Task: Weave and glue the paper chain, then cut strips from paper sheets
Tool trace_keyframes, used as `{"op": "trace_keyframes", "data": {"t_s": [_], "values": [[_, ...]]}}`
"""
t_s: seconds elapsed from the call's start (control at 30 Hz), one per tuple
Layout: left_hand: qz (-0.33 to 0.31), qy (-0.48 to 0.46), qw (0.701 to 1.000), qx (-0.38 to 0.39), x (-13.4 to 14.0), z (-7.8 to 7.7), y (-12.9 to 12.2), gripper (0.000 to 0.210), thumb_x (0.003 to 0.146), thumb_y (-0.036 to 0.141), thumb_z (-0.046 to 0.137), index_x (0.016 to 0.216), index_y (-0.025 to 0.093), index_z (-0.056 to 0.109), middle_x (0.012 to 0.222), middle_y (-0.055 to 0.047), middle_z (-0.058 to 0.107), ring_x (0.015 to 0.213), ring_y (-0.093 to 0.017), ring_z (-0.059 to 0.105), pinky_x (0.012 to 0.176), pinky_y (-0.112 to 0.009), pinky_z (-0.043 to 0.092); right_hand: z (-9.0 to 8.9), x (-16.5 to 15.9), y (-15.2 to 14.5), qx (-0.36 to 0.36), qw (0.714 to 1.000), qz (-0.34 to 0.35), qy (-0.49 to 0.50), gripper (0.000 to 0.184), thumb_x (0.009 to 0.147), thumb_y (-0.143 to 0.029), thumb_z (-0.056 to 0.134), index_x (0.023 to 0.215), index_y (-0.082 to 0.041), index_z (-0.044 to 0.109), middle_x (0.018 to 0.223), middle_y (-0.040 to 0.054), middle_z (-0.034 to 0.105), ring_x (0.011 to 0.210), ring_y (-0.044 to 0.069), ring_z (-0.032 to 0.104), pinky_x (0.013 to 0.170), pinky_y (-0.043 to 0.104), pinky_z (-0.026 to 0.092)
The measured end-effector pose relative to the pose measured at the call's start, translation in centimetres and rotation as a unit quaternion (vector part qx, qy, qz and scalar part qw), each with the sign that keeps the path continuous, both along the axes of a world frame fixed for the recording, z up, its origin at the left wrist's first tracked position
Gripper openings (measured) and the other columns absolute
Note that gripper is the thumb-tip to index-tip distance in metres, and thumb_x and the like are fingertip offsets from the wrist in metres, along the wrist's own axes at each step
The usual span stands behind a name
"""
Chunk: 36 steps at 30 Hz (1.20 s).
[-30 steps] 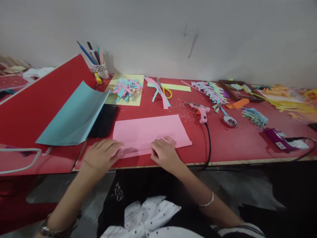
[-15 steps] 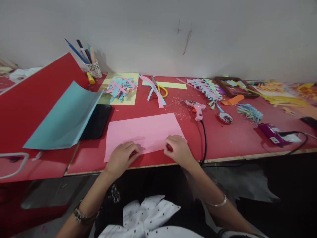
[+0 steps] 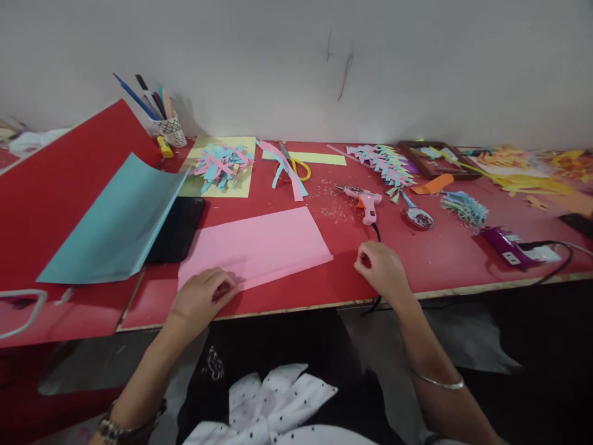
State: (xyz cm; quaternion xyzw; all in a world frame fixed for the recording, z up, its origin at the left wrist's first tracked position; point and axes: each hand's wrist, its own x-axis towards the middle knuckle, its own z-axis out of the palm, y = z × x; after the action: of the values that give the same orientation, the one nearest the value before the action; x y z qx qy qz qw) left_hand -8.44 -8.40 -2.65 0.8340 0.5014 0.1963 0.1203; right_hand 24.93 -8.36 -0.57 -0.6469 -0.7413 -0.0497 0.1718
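Note:
A sheet of pink paper (image 3: 259,244) lies on the red table, with a narrow fold along its near edge. My left hand (image 3: 204,300) is at the sheet's near left corner, thumb and fingers pinched on that folded edge. To the right of the paper and apart from it, my right hand (image 3: 382,269) hovers over the table edge with fingers curled together, nothing visible in them. Just beyond my right hand lies a pink glue gun (image 3: 365,201), its black cord running down behind the hand.
Scissors (image 3: 296,167) and paper strips (image 3: 222,164) lie at the back. A blue sheet (image 3: 115,228) leans at left over a black tablet-like slab (image 3: 178,228). Rightward are a spoon (image 3: 419,217), a fringed paper piece (image 3: 464,209) and a purple power socket (image 3: 504,246).
My right hand has left the paper's near right edge and moved right. My left hand has slid left, and the pink paper has shifted left and turned slightly with it.

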Motion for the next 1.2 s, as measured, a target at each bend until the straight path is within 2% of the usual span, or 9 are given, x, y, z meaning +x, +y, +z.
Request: {"op": "trace_keyframes", "data": {"t_s": [0.07, 0.13, 0.23, 0.33, 0.43, 0.53, 0.67, 0.97, 1.2], "values": [[-0.010, 0.010, 1.000, 0.000, -0.1, 0.1, 0.1, 0.036, 0.085, 0.045, 0.037, 0.064, 0.020, 0.053, 0.063, -0.001, 0.060, 0.060, -0.015, 0.056, 0.056, -0.026, 0.041, 0.1, -1.2, -0.5, 0.062, 0.998, -0.019, -0.010, 0.018, 0.078, -0.017, 0.039, 0.072, -0.019, 0.056, 0.074, 0.0063, 0.060, 0.072, 0.019, 0.052, 0.067, 0.031, 0.037], [-0.028, 0.013, 1.000, 0.000, 0.3, 0.2, 0.3, 0.031, 0.084, 0.042, 0.039, 0.068, 0.020, 0.055, 0.068, -0.001, 0.062, 0.064, -0.016, 0.057, 0.059, -0.026, 0.043, 0.0, -3.8, -1.3, 0.100, 0.995, 0.028, 0.000, 0.029, 0.085, -0.022, 0.035, 0.099, -0.015, 0.059, 0.098, 0.0112, 0.063, 0.094, 0.022, 0.053, 0.082, 0.035, 0.038], [-0.032, 0.011, 0.999, 0.015, 1.1, 0.2, 0.8, 0.025, 0.084, 0.035, 0.040, 0.082, 0.021, 0.060, 0.078, -0.003, 0.063, 0.075, -0.017, 0.059, 0.067, -0.027, 0.045, -0.6, -8.6, -2.8, -0.010, 0.974, 0.223, -0.030, 0.046, 0.089, -0.039, 0.033, 0.127, -0.015, 0.044, 0.131, 0.0100, 0.049, 0.123, 0.022, 0.037, 0.098, 0.039, 0.030], [-0.028, 0.031, 0.998, 0.049, 1.2, -0.1, 0.7, 0.031, 0.087, 0.029, 0.033, 0.092, 0.023, 0.063, 0.087, -0.005, 0.064, 0.082, -0.018, 0.058, 0.072, -0.029, 0.046, -1.1, -11.6, -3.7, -0.104, 0.954, 0.280, -0.039, 0.062, 0.088, -0.052, 0.031, 0.135, -0.012, 0.033, 0.141, 0.0073, 0.036, 0.131, 0.020, 0.025, 0.105, 0.041, 0.023], [-0.070, 0.075, 0.991, 0.090, 0.8, -0.7, -0.2, 0.038, 0.089, 0.035, 0.029, 0.114, 0.025, 0.056, 0.109, -0.007, 0.062, 0.100, -0.020, 0.055, 0.084, -0.033, 0.043, -1.2, -12.2, -3.8, -0.147, 0.953, 0.265, -0.027, 0.067, 0.087, -0.056, 0.030, 0.137, -0.012, 0.029, 0.144, 0.0075, 0.031, 0.134, 0.019, 0.021, 0.108, 0.043, 0.020], [-0.135, 0.108, 0.978, 0.115, 0.6, -1.2, -1.3, 0.053, 0.089, 0.047, 0.027, 0.134, 0.021, 0.034, 0.128, -0.007, 0.052, 0.117, -0.019, 0.046, 0.099, -0.035, 0.032, -0.9, -11.8, -3.6, -0.159, 0.951, 0.263, -0.013, 0.068, 0.086, -0.056, 0.032, 0.138, -0.013, 0.029, 0.143, 0.0083, 0.031, 0.134, 0.019, 0.022, 0.108, 0.042, 0.020], [-0.150, 0.133, 0.974, 0.103, 0.4, -1.3, -1.9, 0.061, 0.089, 0.051, 0.025, 0.140, 0.018, 0.017, 0.136, -0.007, 0.044, 0.126, -0.017, 0.038, 0.105, -0.035, 0.022, -0.5, -10.6, -3.3, -0.176, 0.954, 0.243, -0.006, 0.064, 0.087, -0.054, 0.032, 0.137, -0.015, 0.030, 0.143, 0.0066, 0.030, 0.134, 0.017, 0.023, 0.108, 0.041, 0.020], [-0.161, 0.151, 0.974, 0.056, 0.3, -0.9, -1.5, 0.067, 0.086, 0.055, 0.029, 0.141, 0.019, 0.015, 0.140, -0.005, 0.037, 0.128, -0.018, 0.035, 0.106, -0.035, 0.024, -0.9, -3.6, -2.6, -0.147, 0.987, 0.032, -0.048, 0.058, 0.087, -0.045, 0.031, 0.137, -0.017, 0.031, 0.143, 0.0085, 0.032, 0.132, 0.020, 0.029, 0.106, 0.044, 0.023], [-0.127, 0.156, 0.977, 0.070, -1.1, -1.3, -2.3, 0.064, 0.086, 0.054, 0.028, 0.141, 0.022, 0.016, 0.137, -0.005, 0.042, 0.123, -0.018, 0.042, 0.104, -0.034, 0.028, -1.4, -3.3, -2.7, -0.128, 0.991, 0.009, -0.050, 0.060, 0.086, -0.047, 0.030, 0.139, -0.018, 0.028, 0.142, 0.0094, 0.033, 0.131, 0.022, 0.029, 0.104, 0.046, 0.025]]}}
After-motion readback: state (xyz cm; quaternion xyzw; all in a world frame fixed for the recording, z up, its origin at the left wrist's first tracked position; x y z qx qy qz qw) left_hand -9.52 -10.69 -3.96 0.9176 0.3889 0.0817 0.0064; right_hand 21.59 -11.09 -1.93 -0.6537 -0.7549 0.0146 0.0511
